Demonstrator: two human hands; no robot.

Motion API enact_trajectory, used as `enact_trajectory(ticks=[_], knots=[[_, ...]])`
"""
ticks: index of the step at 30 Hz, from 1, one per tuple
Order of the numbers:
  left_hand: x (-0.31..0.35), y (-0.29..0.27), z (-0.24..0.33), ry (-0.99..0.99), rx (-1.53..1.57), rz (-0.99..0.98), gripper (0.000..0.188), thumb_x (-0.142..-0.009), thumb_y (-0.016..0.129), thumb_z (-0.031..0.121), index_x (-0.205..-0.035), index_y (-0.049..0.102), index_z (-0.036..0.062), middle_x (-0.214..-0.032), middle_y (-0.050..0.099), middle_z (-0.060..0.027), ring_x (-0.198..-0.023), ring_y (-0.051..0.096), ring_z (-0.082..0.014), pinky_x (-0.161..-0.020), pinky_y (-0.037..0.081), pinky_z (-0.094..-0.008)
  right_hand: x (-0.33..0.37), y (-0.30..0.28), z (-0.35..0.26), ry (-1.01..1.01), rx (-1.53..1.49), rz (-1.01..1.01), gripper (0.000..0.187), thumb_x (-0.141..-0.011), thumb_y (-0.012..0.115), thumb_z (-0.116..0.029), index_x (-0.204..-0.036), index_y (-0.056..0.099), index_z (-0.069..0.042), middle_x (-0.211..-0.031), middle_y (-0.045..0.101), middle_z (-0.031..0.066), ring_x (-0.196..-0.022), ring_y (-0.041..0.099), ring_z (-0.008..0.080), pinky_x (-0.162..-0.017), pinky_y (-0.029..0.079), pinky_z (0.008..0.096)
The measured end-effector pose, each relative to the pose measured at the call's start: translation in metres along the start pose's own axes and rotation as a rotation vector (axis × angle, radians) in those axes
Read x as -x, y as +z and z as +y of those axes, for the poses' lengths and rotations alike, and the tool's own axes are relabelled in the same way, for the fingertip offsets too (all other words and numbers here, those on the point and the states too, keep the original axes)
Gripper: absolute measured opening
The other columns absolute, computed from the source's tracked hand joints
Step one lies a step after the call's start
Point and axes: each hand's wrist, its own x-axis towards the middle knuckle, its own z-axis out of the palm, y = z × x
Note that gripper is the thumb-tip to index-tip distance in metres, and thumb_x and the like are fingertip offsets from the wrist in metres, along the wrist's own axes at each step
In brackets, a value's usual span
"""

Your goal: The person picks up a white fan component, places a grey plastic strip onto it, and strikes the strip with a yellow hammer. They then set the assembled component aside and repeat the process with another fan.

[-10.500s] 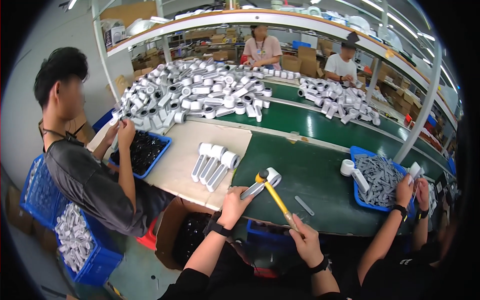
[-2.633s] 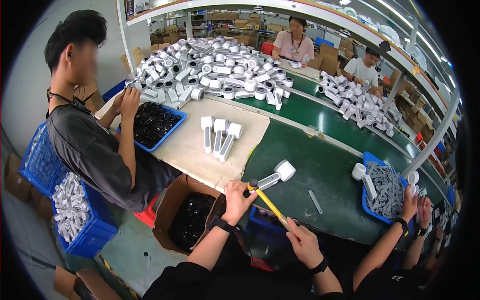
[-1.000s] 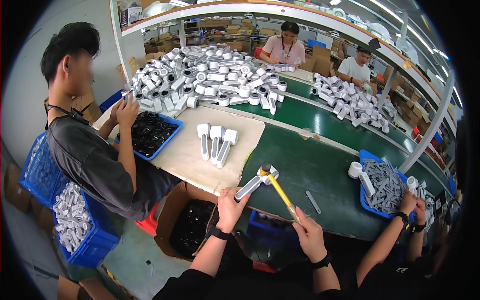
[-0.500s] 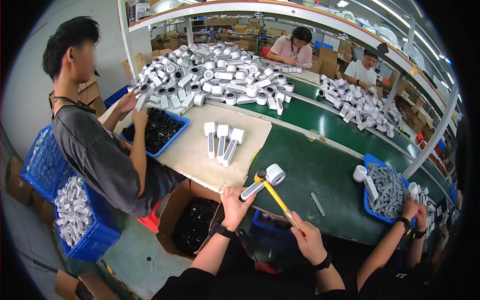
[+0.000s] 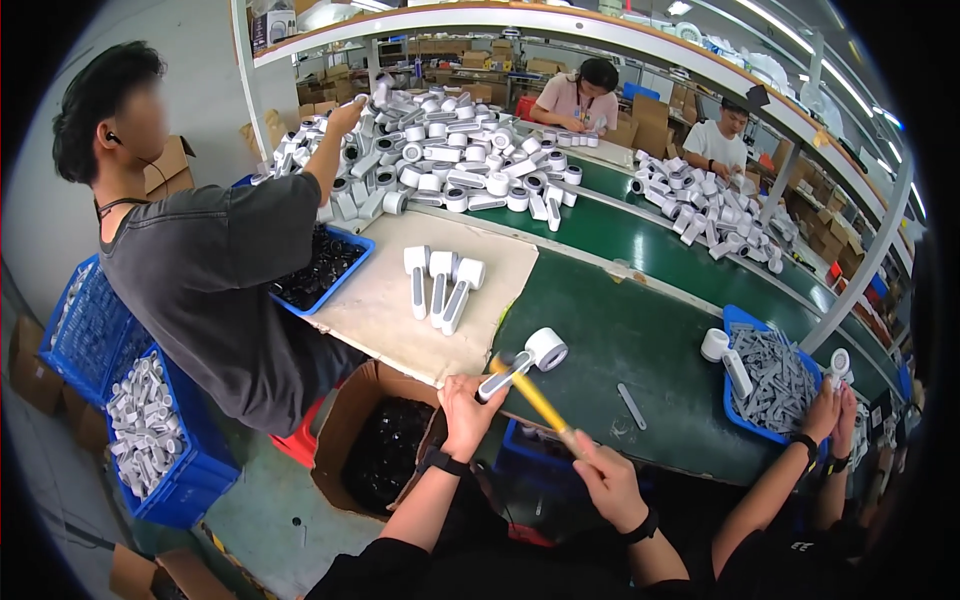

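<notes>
My left hand (image 5: pixel 470 415) is closed around the handle end of a white round-headed handheld device (image 5: pixel 543 350), by the near edge of the green work surface. Its round head points away from me and to the right. In my right hand (image 5: pixel 612 488) is a small hammer (image 5: pixel 545 405) with a yellow handle. The hammer's dark head, smeared by motion, is over the device's handle; whether it touches cannot be made out. To the right of the device, a loose grey strip (image 5: pixel 632 406) lies on the green surface.
Three similar devices (image 5: pixel 440 285) lie on a beige sheet (image 5: pixel 375 325). Behind them rises a large pile (image 5: pixel 450 150). A blue tray (image 5: pixel 735 400) of grey strips stands right, beside a co-worker's hands (image 5: pixel 830 415). Another co-worker (image 5: pixel 220 260) sits left, near an open cardboard box (image 5: pixel 335 430).
My hammer has shifted slightly left and down, its head now blurred. The left co-worker has stretched an arm toward the pile. The right co-worker's hands now hold up a white device.
</notes>
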Motion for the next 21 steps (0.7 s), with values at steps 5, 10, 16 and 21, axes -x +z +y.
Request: enact_trajectory(ticks=[5, 10, 16, 21], knots=[[-0.003, -0.011, 0.01, 0.02, -0.117, -0.036, 0.026, -0.074, 0.081, 0.027, -0.093, 0.075, 0.0105, -0.088, 0.068, -0.0076, -0.094, 0.059, -0.0284, -0.086, 0.04, -0.0423, -0.014, -0.001, 0.028, 0.106, 0.075, 0.045, 0.049, -0.091, 0.065, -0.006, -0.139, 0.057, -0.012, -0.077, 0.058, 0.0129, -0.068, 0.059, 0.0289, -0.063, 0.047, 0.0377], [-0.018, -0.011, 0.021, 0.127, -0.219, -0.125, 0.024, -0.078, 0.076, 0.023, -0.098, 0.07, 0.0095, -0.091, 0.069, -0.012, -0.088, 0.064, -0.0322, -0.081, 0.046, -0.0432, -0.006, 0.004, 0.033, 0.089, 0.043, 0.091, 0.05, -0.091, 0.064, -0.007, -0.14, 0.055, -0.009, -0.081, 0.059, 0.0155, -0.072, 0.06, 0.029, -0.068, 0.048, 0.0357], [-0.048, 0.003, 0.02, 0.126, -0.156, -0.232, 0.032, -0.083, 0.072, 0.02, -0.11, 0.064, 0.0062, -0.097, 0.067, -0.0178, -0.084, 0.067, -0.0402, -0.074, 0.055, -0.0479, 0.01, -0.005, 0.042, 0.184, 0.052, 0.07, 0.051, -0.09, 0.065, -0.008, -0.141, 0.055, -0.012, -0.08, 0.06, 0.0162, -0.071, 0.06, 0.0325, -0.068, 0.049, 0.0375], [-0.082, 0.023, -0.012, 0.127, -0.305, -0.115, 0.029, -0.084, 0.071, 0.019, -0.104, 0.06, 0.0018, -0.101, 0.066, -0.0215, -0.083, 0.067, -0.0419, -0.073, 0.055, -0.0503, 0.038, -0.012, 0.046, 0.289, -0.191, 0.217, 0.055, -0.09, 0.064, 0.0, -0.143, 0.052, -0.006, -0.078, 0.057, -0.003, -0.066, 0.048, 0.0054, -0.061, 0.042, 0.0221]])
